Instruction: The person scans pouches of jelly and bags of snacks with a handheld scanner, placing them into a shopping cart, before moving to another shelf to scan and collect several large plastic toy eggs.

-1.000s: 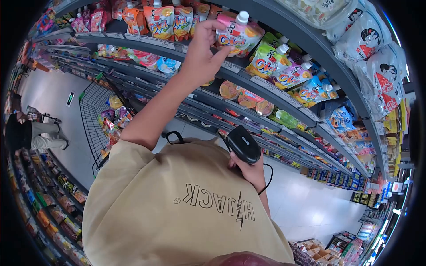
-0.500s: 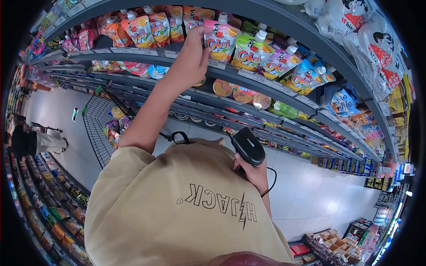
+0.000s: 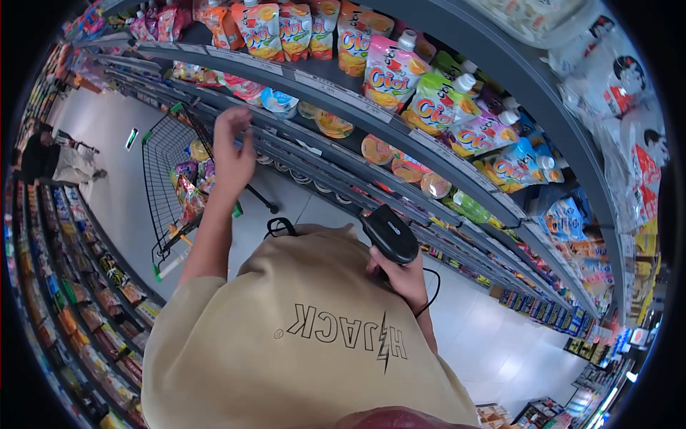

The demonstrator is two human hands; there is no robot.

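My left hand [image 3: 233, 146] is raised in front of the shelving, with nothing in it and its thumb apart from loosely bent fingers. It is nearest the lower shelves, beside the shopping cart. A pink spouted jelly pouch [image 3: 391, 75] stands at the upper shelf's front edge, apart from my hand. Beside it are a green pouch [image 3: 437, 107], a purple pouch [image 3: 480, 134] and a blue pouch [image 3: 516, 166]. My right hand [image 3: 401, 275], close to my chest, is closed around a black rounded handheld device [image 3: 391, 234] with a thin cord.
A wire shopping cart [image 3: 161, 179] holding colourful packets stands to the left in the aisle. Farther off is a person [image 3: 61, 161]. Orange pouches [image 3: 259, 32] fill the upper shelf's left, and jelly cups [image 3: 377, 149] sit below. White plastic bags [image 3: 614, 93] hang at the right.
My left hand has let go of the pink pouch and drawn back down and to the left. The pouch stays on the shelf. My right hand still holds the device; the view has shifted slightly.
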